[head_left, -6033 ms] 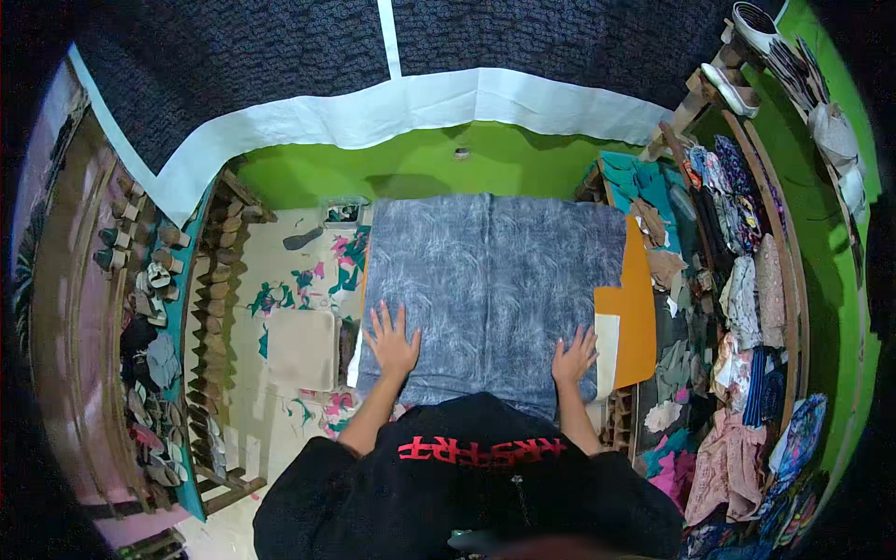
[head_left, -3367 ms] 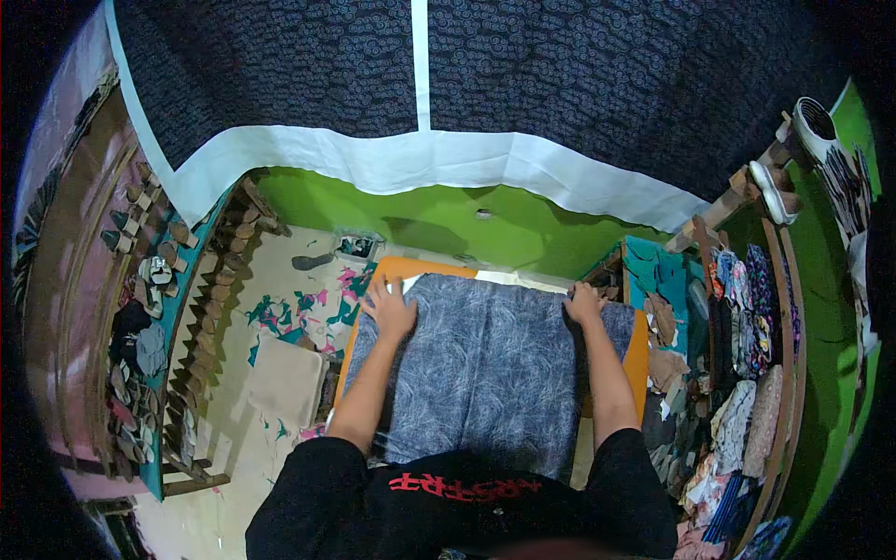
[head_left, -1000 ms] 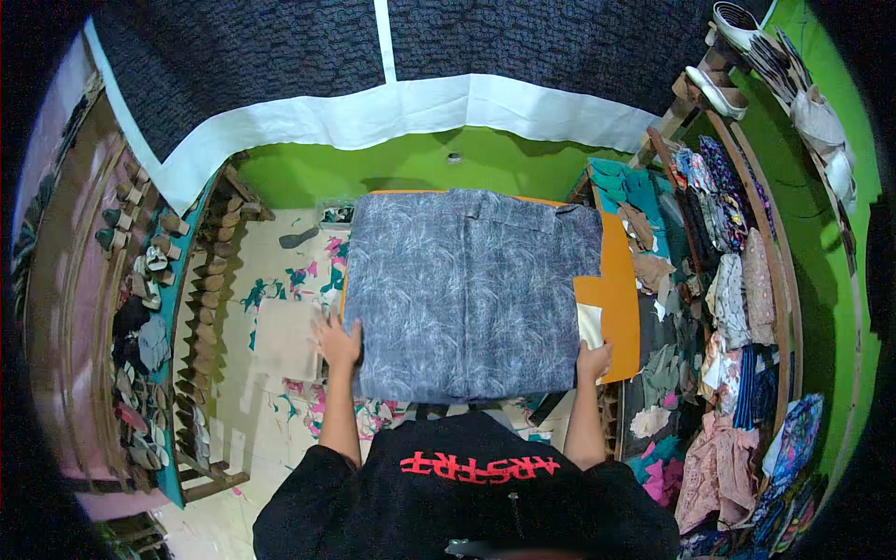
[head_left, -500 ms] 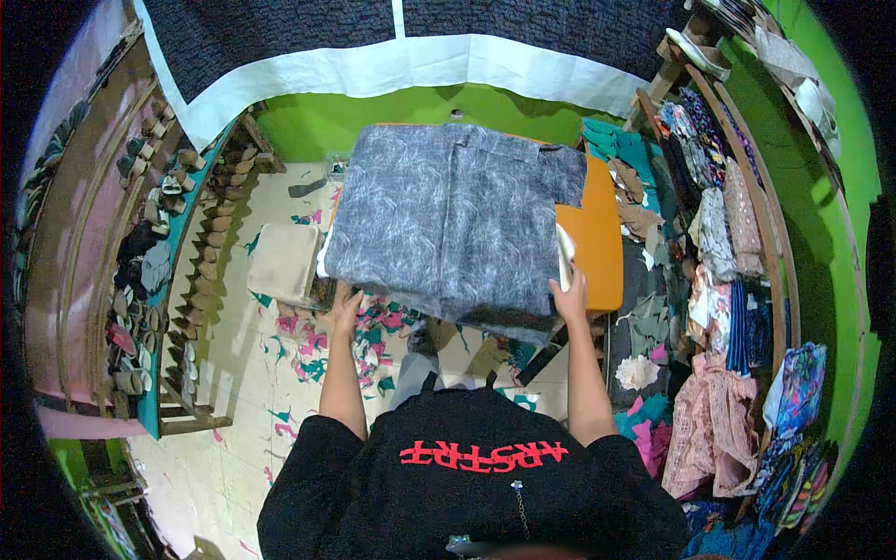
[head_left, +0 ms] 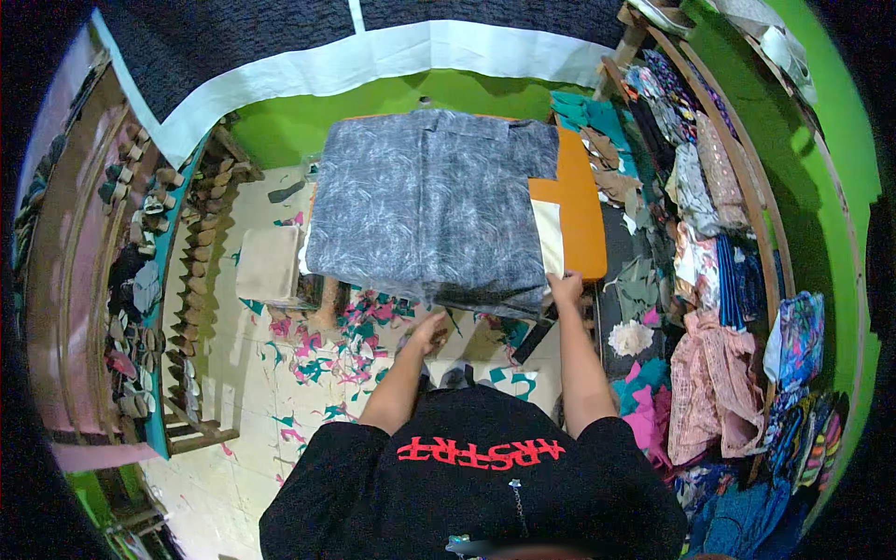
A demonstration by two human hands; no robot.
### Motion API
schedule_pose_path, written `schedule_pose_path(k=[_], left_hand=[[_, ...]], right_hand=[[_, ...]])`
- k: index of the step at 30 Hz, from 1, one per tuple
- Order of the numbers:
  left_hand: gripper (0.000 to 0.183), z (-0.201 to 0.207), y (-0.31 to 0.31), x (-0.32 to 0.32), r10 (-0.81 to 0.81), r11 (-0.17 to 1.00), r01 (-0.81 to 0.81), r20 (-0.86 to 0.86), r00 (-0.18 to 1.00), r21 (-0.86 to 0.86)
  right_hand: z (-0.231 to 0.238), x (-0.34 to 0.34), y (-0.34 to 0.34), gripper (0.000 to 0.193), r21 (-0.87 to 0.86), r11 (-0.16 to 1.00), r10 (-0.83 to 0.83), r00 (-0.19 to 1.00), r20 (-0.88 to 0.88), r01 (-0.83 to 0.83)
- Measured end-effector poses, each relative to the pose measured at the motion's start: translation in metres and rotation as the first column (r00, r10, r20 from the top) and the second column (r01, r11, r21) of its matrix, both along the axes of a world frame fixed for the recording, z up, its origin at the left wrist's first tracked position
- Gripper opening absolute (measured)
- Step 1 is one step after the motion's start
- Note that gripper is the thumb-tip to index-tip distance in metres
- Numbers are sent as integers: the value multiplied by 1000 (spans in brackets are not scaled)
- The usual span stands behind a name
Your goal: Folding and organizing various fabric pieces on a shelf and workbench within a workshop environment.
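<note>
Evidently, your right hand (head_left: 564, 288) touches the cream sheet (head_left: 552, 233) at its near corner; whether it pinches cannot be told. Your left hand (head_left: 430, 334), loosely spread, hangs apart from the grey cloth (head_left: 429, 205), which lies over the orange surface (head_left: 586, 215): likely light, limp, best held by two corners. Its underside is hidden.

A cloth (head_left: 429, 201) lies on the table (head_left: 586, 224), whose right end runs out past it. A stool (head_left: 268, 257) stands left of the table, and scraps (head_left: 355, 324) lie on the floor (head_left: 205, 495) before it (more scatter nearer the person). Behind the table is a wall (head_left: 289, 121); shoes (head_left: 135, 404) are far left, clothes (head_left: 714, 387) far right.
</note>
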State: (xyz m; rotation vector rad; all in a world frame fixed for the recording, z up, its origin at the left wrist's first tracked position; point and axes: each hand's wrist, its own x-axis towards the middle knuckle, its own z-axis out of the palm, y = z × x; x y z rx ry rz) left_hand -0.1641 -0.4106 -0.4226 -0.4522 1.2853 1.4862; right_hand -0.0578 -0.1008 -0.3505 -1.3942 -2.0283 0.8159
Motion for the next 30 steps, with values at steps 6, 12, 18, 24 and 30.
schedule_pose_path(k=[6, 12, 18, 24, 30], left_hand=[[53, -10, 63, 42, -198, 979, 192, 87, 976, 72], [43, -31, 98, 90, -183, 943, 13, 485, 855, 333], [18, -42, 111, 86, 10, 718, -408, 577, 817, 564], [17, 37, 120, 84, 193, 842, -435, 575, 795, 320], [14, -15, 91, 83, 143, 901, -318, 491, 859, 294]], right_hand=[[38, 11, -12, 20, 59, 968, 228, 957, 179, -242], [81, -5, -63, 26, -104, 859, 498, 865, -57, -501], [72, -25, -89, 25, -104, 672, 699, 675, -235, -733], [25, -7, -70, 36, -246, 856, 418, 889, -185, -454], [14, -4, -56, 28, -461, 623, 645, 748, -154, -632]])
